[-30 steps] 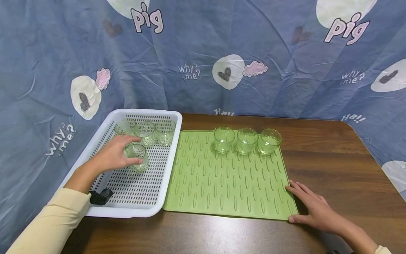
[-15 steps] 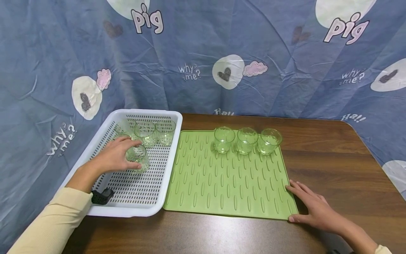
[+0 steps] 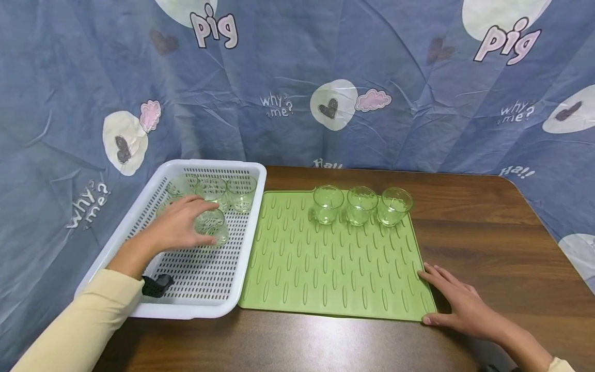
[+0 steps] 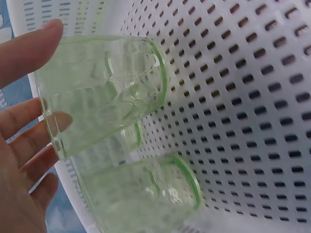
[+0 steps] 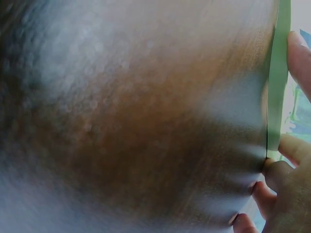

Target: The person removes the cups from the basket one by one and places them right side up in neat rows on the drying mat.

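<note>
In the head view my left hand [image 3: 183, 226] reaches into a white perforated basket [image 3: 260, 222] at the left. It grips a clear green-tinted glass [image 3: 215, 227] near the rim. In the left wrist view the thumb [image 4: 34, 51] lies on one side of this glass [image 4: 104, 87] and the fingers on the other. Another glass [image 4: 146, 194] stands close beside it. My right hand [image 3: 457, 307] rests at the near right corner of a green ridged mat [image 3: 334, 274], fingers spread along its edge. The right wrist view catches the mat's edge [image 5: 279, 87] by the fingertips.
Several more glasses stand in the basket, including one at its back right [image 3: 241, 195]. Three matching glasses stand in a row at the mat's back right, the middle glass [image 3: 362, 205] among them. A blue printed cloth [image 3: 297, 77] hangs behind the wooden table [image 3: 488, 222].
My left hand has moved slightly right within the basket, and the glass it grips has moved right and a little back with it. The right hand and the mat have stayed still.
</note>
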A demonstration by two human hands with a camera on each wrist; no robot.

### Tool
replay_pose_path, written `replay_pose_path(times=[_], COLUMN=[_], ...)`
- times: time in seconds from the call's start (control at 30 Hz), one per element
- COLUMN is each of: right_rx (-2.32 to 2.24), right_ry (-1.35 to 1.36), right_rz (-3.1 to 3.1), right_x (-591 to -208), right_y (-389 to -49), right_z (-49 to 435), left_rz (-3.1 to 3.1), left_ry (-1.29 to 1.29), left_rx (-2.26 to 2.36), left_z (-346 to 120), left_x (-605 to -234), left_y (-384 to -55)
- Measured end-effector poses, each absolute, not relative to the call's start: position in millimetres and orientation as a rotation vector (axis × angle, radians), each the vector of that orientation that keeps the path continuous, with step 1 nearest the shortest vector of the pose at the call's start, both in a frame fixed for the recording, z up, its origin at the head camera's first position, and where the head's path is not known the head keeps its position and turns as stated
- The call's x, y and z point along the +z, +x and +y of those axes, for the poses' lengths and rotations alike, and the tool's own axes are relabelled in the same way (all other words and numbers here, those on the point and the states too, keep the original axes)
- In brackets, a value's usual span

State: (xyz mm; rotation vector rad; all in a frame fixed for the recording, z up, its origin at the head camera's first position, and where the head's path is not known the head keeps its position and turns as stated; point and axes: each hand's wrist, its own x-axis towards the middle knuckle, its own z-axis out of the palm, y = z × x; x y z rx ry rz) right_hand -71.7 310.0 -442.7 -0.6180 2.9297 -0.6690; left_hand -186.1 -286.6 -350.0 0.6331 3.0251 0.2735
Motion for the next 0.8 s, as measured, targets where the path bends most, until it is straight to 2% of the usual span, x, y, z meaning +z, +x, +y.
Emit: replay_pose_path(times=[0.47, 0.8], right_rx=[-0.673, -0.684], right_ry=[-0.603, -0.635], right_rz=[2.919, 2.945], right_x=[-443, -443], right_y=[-71, -71], right_z=[310, 310], left_rz=[2.89, 2.763], left_ry=[0.691, 0.608], left_rx=[0.484, 0.757], left_z=[-271, -271], left_x=[-356, -367], left_y=[-196, -199])
